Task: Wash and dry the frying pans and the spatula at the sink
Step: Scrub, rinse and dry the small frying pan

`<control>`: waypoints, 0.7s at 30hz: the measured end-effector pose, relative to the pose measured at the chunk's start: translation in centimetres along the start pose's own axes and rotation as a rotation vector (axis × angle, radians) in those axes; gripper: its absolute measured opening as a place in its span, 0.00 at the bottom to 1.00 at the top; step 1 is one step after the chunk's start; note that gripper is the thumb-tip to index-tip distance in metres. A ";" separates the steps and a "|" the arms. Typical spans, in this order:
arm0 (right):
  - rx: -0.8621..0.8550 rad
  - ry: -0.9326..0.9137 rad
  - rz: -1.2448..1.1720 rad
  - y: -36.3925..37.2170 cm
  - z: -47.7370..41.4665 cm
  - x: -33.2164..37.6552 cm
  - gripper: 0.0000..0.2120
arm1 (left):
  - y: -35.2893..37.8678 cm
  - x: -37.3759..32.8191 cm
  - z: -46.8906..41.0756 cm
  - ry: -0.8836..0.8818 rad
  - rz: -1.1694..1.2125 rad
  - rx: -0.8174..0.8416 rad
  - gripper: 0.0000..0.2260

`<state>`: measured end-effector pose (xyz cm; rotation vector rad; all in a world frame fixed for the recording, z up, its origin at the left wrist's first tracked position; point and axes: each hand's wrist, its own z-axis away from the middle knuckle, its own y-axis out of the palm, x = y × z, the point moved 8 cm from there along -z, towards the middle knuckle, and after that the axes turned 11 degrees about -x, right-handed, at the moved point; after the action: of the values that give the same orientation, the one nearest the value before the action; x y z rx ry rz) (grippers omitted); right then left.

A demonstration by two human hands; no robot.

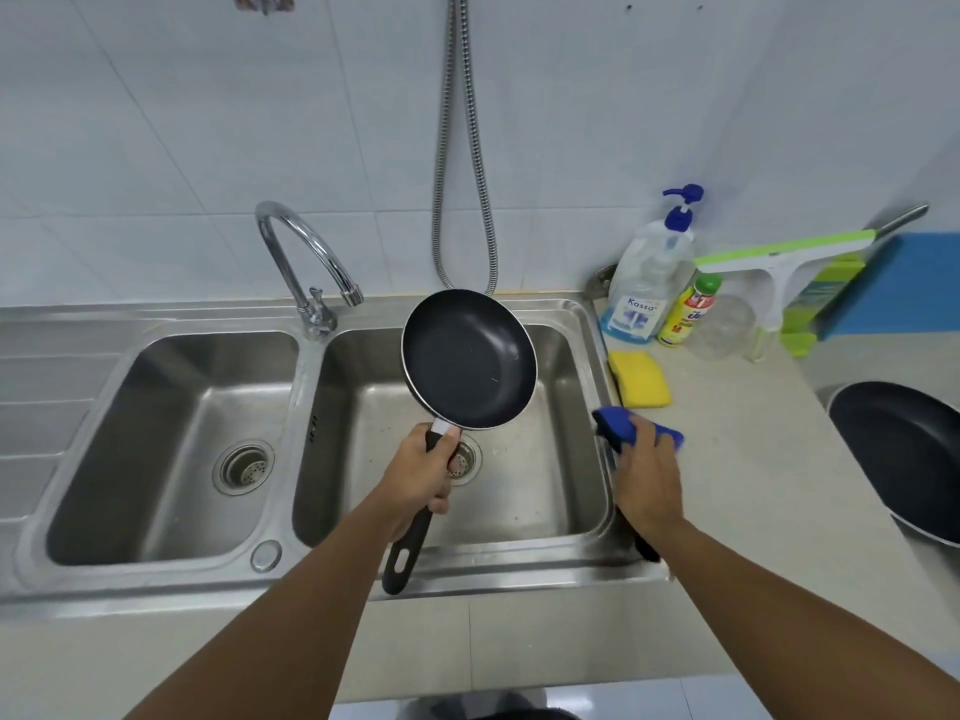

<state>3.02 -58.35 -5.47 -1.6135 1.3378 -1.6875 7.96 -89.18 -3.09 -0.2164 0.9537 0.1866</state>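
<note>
A small black frying pan [467, 358] is held tilted above the right sink basin [519, 501]. My left hand [421, 472] grips its black handle just below the pan. My right hand [647, 478] holds a blue sponge [623, 429] over the basin's right rim. A dark handle-like object [641, 545], perhaps the spatula, lies under my right wrist on the rim and is mostly hidden. A second, larger black frying pan [904, 454] rests on the counter at the far right, partly cut off by the frame.
A curved tap [306, 252] stands between the two basins; the left basin [171, 449] holds only its drain. A yellow sponge [640, 379], soap pump bottle [647, 283], yellow detergent bottle [688, 311], clear jar and green squeegee [779, 259] sit on the counter behind. A metal hose [457, 148] hangs on the wall.
</note>
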 end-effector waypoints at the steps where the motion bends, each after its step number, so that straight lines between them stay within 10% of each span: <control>1: -0.049 -0.032 -0.142 -0.6 -0.5 2.0 0.21 | 0.2 0.0 0.2 -0.001 -0.002 0.008 0.12; 5: -0.156 -0.279 -0.441 -2.5 -2.2 12.5 0.22 | 0.5 0.2 0.5 -0.028 -0.001 0.029 0.13; 16: 0.467 -0.480 -0.572 5.4 0.2 23.9 0.27 | -1.6 -1.4 -0.6 0.122 -0.199 0.077 0.10; 21: 0.609 -0.759 -0.130 6.4 -1.8 21.0 0.19 | -3.0 -1.1 -1.3 0.130 -0.158 0.038 0.10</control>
<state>-5.06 -78.16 -0.24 -1.6961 0.3156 -1.1611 7.07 -92.53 -2.64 -0.2697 1.0637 0.0091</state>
